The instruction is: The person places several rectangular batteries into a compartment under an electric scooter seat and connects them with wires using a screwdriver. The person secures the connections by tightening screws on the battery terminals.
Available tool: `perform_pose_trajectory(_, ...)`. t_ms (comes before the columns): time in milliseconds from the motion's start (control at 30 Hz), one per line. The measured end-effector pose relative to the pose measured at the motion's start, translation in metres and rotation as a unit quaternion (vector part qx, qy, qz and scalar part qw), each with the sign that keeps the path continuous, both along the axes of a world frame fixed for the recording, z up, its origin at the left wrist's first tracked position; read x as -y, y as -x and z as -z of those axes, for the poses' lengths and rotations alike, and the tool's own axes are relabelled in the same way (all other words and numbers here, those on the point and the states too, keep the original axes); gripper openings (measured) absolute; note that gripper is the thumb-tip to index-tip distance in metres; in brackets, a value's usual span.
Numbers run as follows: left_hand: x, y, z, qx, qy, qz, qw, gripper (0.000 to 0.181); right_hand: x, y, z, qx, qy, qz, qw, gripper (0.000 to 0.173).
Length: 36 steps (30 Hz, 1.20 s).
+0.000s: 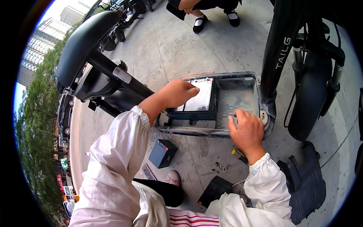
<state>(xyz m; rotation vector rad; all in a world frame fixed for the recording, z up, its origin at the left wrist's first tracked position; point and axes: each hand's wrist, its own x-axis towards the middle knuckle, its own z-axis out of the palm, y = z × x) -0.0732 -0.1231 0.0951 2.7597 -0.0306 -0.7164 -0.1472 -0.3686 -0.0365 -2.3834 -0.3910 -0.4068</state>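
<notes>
My left hand (181, 91) is over the left part of an open battery compartment in a Tailg electric scooter's footboard. Its fingers are curled and partly hidden from view. Beneath it stand batteries (202, 99) with pale, shiny tops and dark sides; red and dark terminals show along the far edge. To their right, the dusty compartment floor (236, 99) is bare. My right hand (247, 129) is at the near right of the compartment frame (195, 132), thumb and fingers apart, holding nothing visible. Whether it touches the frame is unclear.
On the pavement lie a loose battery (163, 153), another dark battery-like block (216, 187), short wires with small hardware (222, 168), a yellow-and-black tool (239, 155) and a black plastic cover (305, 178). The saddle (85, 45) rises left, the front wheel (310, 85) right. A person (201, 22) crouches opposite.
</notes>
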Motion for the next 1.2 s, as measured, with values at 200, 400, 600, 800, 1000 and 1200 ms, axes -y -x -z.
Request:
perform_pose_trajectory(200, -0.033, 0.092, 0.054, 0.049, -0.063, 0.109, 0.991, 0.059, -0.009, 0.008, -0.003, 0.017, 0.021, -0.024, 0.999, 0.018)
perform_pose_trajectory(400, -0.042, 0.090, 0.052, 0.053, -0.007, 0.111, 0.992, 0.057, -0.005, 0.009, -0.003, -0.005, -0.002, -0.049, 0.999, 0.011)
perform_pose_trajectory(600, -0.075, 0.146, 0.056, 0.147, 0.121, 0.182, 0.965, 0.045, 0.014, 0.076, 0.001, 0.092, -0.063, -0.130, 0.985, 0.020)
perform_pose_trajectory(800, -0.089, 0.181, 0.062, 0.186, 0.217, 0.203, 0.936, 0.031, 0.023, 0.201, 0.040, -0.191, 0.185, -0.377, 0.887, 0.036)
perform_pose_trajectory(1000, -0.115, 0.177, 0.083, 0.203, 0.273, 0.100, 0.935, 0.025, -0.014, 0.269, 0.085, -0.042, 0.321, -0.582, 0.746, 0.060)
perform_pose_trajectory(1200, -0.123, 0.157, 0.084, 0.252, 0.234, 0.065, 0.937, 0.024, -0.047, 0.275, 0.132, 0.047, 0.310, -0.630, 0.711, 0.051)
